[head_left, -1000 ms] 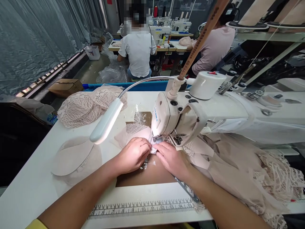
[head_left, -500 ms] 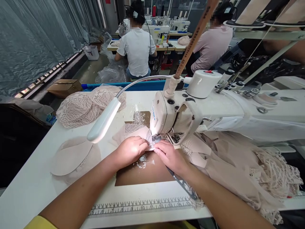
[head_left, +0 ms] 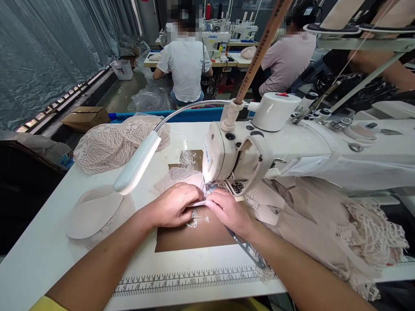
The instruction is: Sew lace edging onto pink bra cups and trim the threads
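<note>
The left hand (head_left: pixel 175 206) and right hand (head_left: pixel 228 211) pinch the pale fabric strip (head_left: pixel 198 203) with curled fingers (apparently to hold it flat) right under the sewing machine (head_left: pixel 223 157).

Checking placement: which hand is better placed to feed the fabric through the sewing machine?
Likely the left hand: it holds the fabric at the sewing machine's open side; the right hand is crowded under its head.

Beige lace fabric (head_left: pixel 311 216), white sewing machine (head_left: pixel 292 147)
</note>
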A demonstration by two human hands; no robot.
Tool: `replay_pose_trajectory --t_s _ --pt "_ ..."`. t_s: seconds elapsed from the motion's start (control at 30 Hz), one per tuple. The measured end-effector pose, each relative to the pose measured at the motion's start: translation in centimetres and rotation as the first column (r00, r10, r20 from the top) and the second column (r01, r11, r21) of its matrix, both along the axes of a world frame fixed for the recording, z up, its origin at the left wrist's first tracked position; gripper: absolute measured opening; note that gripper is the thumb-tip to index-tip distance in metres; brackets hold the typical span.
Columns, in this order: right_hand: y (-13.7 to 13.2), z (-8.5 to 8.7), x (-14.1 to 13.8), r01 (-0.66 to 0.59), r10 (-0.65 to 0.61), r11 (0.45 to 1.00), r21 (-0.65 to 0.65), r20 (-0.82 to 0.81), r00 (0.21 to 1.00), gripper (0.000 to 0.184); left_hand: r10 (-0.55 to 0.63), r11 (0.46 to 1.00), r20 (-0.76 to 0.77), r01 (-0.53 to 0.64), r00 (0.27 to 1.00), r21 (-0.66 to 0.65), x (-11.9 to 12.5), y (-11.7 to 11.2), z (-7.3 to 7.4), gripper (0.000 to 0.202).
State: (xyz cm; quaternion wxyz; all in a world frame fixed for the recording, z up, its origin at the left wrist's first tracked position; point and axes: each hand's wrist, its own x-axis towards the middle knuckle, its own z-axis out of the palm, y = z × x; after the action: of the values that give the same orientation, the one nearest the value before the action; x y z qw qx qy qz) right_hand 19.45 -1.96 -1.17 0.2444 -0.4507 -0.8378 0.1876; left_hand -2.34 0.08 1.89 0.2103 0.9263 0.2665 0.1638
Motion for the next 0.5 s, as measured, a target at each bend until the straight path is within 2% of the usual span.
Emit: replay_pose_trajectory --t_s 0.17,0.27,0.37,0.5 --pt "0.0 0.2 0.03 -0.019 0.019 1.0 -0.009 -0.058 0.998 0.031 -0.017 0.998 0.07 0.012 0.997 0.063 -0.41 0.3 -0.7 0.018" --pt "-0.1 -0.01 -0.13 -0.008 0.009 1.0 0.008 -0.075 0.997 0.022 -0.012 0.997 0.093 0.005 0.996 0.076 0.04 0.34 -1.02 0.021" --pt "-0.21 -0.14 -0.2 -0.01 0.011 1.0 0.019 -0.062 0.998 0.014 -0.007 0.997 0.068 0.002 0.998 0.075 0.43 0.28 -0.87 0.026" --pt "-0.39 0.11 -0.05 -0.043 0.044 0.999 0.031 -0.015 0.999 0.024 -0.015 0.994 0.024 0.012 1.0 0.113 0.26 0.26 -0.33 0.028"
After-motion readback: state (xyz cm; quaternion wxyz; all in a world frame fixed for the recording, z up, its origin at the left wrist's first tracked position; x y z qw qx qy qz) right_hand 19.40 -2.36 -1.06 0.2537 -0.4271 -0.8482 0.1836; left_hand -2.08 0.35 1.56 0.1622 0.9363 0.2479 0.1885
